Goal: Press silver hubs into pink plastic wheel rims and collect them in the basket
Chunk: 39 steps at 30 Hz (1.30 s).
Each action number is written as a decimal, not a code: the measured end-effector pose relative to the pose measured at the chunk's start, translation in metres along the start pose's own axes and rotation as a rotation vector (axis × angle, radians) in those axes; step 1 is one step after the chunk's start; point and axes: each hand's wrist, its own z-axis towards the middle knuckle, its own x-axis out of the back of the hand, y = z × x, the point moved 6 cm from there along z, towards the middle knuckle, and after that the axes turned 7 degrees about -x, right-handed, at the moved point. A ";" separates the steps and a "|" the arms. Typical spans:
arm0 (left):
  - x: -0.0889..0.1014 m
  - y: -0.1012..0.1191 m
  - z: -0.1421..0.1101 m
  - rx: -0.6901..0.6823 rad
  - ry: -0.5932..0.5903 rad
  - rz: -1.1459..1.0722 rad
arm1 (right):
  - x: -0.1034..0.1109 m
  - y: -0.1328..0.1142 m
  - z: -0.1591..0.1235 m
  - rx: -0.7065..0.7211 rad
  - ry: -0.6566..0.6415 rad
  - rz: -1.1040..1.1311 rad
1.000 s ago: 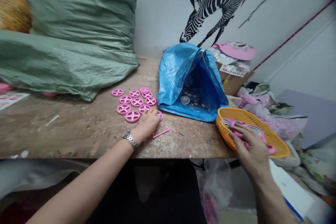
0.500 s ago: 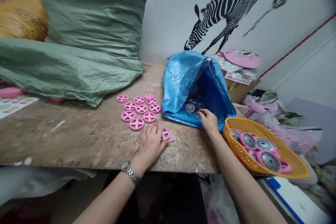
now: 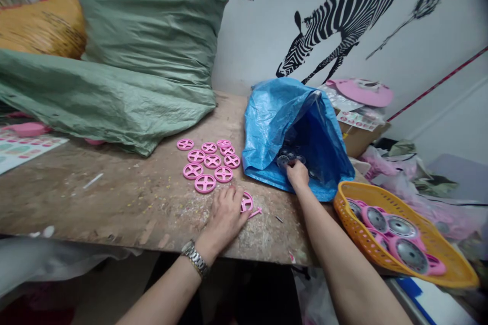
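Note:
My left hand [image 3: 225,213], with a metal watch on the wrist, rests low over the table. Its fingers curl over the left side of a pink spoked wheel [image 3: 247,202], hiding part of it. By the thumb lies a thin pink pin [image 3: 255,212]. At the mouth of the blue bag [image 3: 267,111], my right hand [image 3: 299,176] pinches a round grey disc [image 3: 282,161]. More dark grey discs [image 3: 292,151] sit inside the bag, partly in shadow. Several pink spoked wheels [image 3: 212,161] lie grouped beyond my left hand.
A yellow basket [image 3: 345,208] at the right holds pink parts with grey discs. Green sacking [image 3: 152,86] covers the back left of the wooden table [image 3: 114,203]. A small dark pin [image 3: 279,219] lies near the front edge. Plastic bags and a box crowd the right.
My right hand has closed on a grey disc at the bag's mouth. My left hand stays at the pink wheel, and more of the pink pin shows. The whole view has shifted slightly.

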 end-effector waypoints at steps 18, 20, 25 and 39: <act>0.004 0.000 -0.008 -0.121 0.114 -0.330 | 0.020 0.006 -0.033 0.119 0.053 0.538; 0.007 0.003 -0.008 -0.129 0.092 -0.374 | 0.028 0.008 -0.057 0.178 0.030 0.601; 0.008 0.007 -0.006 -0.125 0.059 -0.472 | 0.055 0.007 -0.143 0.470 -0.056 0.736; 0.035 0.044 -0.020 -0.302 0.076 -0.393 | 0.068 -0.006 -0.251 0.950 -0.104 0.406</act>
